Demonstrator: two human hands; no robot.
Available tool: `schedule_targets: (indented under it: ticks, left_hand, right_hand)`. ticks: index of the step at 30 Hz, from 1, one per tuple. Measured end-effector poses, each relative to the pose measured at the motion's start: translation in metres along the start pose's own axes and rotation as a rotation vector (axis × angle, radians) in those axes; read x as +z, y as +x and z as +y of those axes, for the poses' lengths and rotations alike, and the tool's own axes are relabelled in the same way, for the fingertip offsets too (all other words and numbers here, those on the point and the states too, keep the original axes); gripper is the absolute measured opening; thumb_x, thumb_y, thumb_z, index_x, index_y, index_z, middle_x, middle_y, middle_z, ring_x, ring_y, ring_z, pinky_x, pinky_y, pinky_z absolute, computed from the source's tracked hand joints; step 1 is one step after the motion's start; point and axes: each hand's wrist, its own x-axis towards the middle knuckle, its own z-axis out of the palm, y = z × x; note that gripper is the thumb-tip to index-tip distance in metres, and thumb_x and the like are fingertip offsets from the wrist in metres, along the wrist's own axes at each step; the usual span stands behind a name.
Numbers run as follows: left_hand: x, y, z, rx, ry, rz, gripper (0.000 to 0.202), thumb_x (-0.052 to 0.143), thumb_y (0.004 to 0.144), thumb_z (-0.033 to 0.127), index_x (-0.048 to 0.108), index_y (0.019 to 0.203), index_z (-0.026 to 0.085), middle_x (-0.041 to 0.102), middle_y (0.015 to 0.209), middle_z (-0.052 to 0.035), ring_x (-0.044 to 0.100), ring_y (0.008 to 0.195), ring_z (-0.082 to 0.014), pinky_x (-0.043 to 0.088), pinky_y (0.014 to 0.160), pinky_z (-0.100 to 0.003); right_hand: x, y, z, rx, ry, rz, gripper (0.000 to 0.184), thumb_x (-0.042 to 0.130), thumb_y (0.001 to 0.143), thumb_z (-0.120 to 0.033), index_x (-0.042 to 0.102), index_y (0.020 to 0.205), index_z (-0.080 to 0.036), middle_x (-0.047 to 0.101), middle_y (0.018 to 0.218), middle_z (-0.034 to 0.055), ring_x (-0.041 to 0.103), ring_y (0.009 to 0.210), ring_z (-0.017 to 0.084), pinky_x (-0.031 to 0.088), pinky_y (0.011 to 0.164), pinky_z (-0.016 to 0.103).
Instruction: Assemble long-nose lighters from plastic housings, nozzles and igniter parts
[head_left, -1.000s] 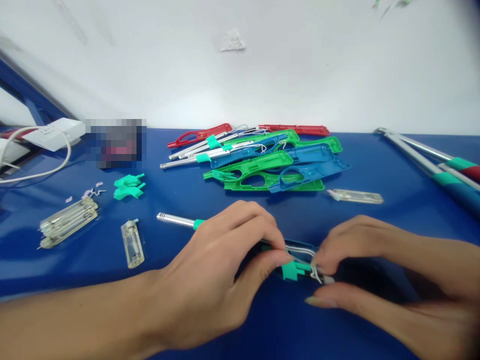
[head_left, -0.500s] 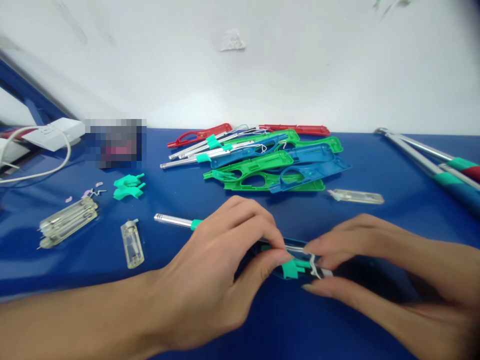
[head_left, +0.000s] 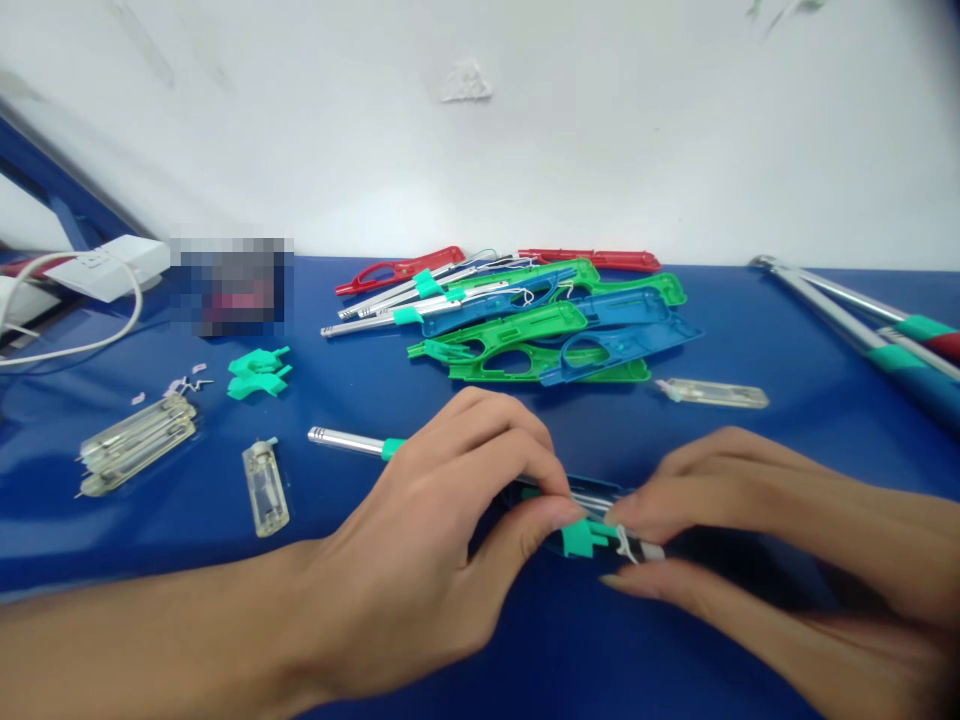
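A part-built long lighter lies on the blue table in front of me, its metal tube (head_left: 346, 441) pointing left. My left hand (head_left: 442, 540) pinches the blue lighter shell (head_left: 592, 490) near the teal trigger piece (head_left: 581, 538). My right hand (head_left: 757, 540) grips the same shell from the right, forefinger and thumb closed about a thin white wire (head_left: 624, 545) beside the trigger. Most of the shell is hidden under my fingers.
A heap of green, blue and red lighter shells with metal tubes (head_left: 525, 325) lies further back. Clear fuel tanks (head_left: 264, 488) (head_left: 139, 443) (head_left: 712, 392) and teal trigger pieces (head_left: 259, 372) lie scattered. Metal rods (head_left: 862, 320) are at the right, a white socket with cable (head_left: 112, 265) at the left.
My right forefinger has slid left along the shell toward the teal trigger piece, closing the gap to my left fingers. The lighter has barely shifted.
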Motion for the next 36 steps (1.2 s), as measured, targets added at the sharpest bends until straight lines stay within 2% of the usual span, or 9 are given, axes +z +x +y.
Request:
schedule_targets:
  ticks: [8,15,22,27,29,32,36]
  left_hand:
    - [-0.0011,0.0019,0.0006,-0.022,-0.022,0.004,0.014,0.072,0.111,0.012,0.077,0.099,0.019,0.078,0.109,-0.0024,0.076,0.107,-0.0131,0.061,0.099,-0.024]
    - [-0.0017,0.0036,0.0011,-0.047,-0.037,0.002,0.015,0.073,0.110,0.014,0.076,0.097,0.020,0.079,0.104,-0.0015,0.077,0.103,-0.0154,0.063,0.094,-0.029]
    - [-0.0003,0.0032,-0.0010,-0.067,-0.027,0.007,0.014,0.075,0.112,0.017,0.076,0.099,0.022,0.079,0.104,0.0000,0.077,0.105,-0.0162,0.063,0.093,-0.029]
    - [-0.0023,0.0025,0.0008,-0.050,-0.012,-0.006,0.009,0.074,0.111,0.017,0.078,0.104,0.020,0.080,0.107,-0.0014,0.077,0.104,-0.0154,0.064,0.095,-0.029]
    - [-0.0031,0.0015,0.0021,-0.045,-0.005,-0.024,0.006,0.075,0.106,0.015,0.080,0.107,0.019,0.080,0.111,-0.0028,0.077,0.107,-0.0159,0.065,0.098,-0.029]
    - [-0.0030,-0.0002,0.0021,-0.040,0.018,-0.045,0.013,0.076,0.100,0.011,0.078,0.110,0.020,0.080,0.116,-0.0029,0.076,0.111,-0.0170,0.065,0.101,-0.030]
    - [-0.0015,-0.0012,-0.0022,-0.051,0.028,-0.050,0.010,0.085,0.105,0.017,0.078,0.105,0.024,0.080,0.114,0.0010,0.078,0.109,-0.0161,0.063,0.097,-0.028]
  right_hand:
    - [0.0021,0.0036,-0.0004,-0.003,0.016,-0.019,0.015,0.086,0.107,-0.053,0.077,0.118,-0.047,0.086,0.103,-0.0159,0.084,0.092,0.011,0.067,0.083,0.019]
    - [0.0006,0.0021,-0.0028,0.004,0.077,-0.002,0.014,0.088,0.105,-0.052,0.078,0.112,-0.046,0.084,0.094,-0.0132,0.082,0.081,0.014,0.068,0.076,0.022]
    - [0.0030,-0.0015,-0.0002,0.005,0.015,0.052,0.016,0.087,0.106,-0.048,0.080,0.121,-0.047,0.089,0.106,-0.0114,0.084,0.088,0.018,0.071,0.082,0.029]
    - [0.0033,0.0001,0.0015,0.043,-0.005,0.079,0.013,0.085,0.108,-0.047,0.082,0.120,-0.049,0.089,0.110,-0.0144,0.085,0.091,0.015,0.071,0.088,0.026]
    - [0.0017,0.0021,0.0022,0.059,0.015,0.082,0.009,0.086,0.107,-0.048,0.083,0.116,-0.049,0.089,0.109,-0.0151,0.086,0.089,0.014,0.071,0.087,0.023]
    - [-0.0003,0.0033,0.0031,0.075,0.027,0.103,0.010,0.089,0.103,-0.052,0.082,0.107,-0.046,0.087,0.101,-0.0140,0.085,0.081,0.013,0.070,0.084,0.020]
    - [-0.0005,-0.0010,0.0026,0.105,0.031,0.140,0.019,0.092,0.099,-0.060,0.081,0.103,-0.045,0.082,0.089,-0.0116,0.079,0.068,0.013,0.070,0.077,0.020]
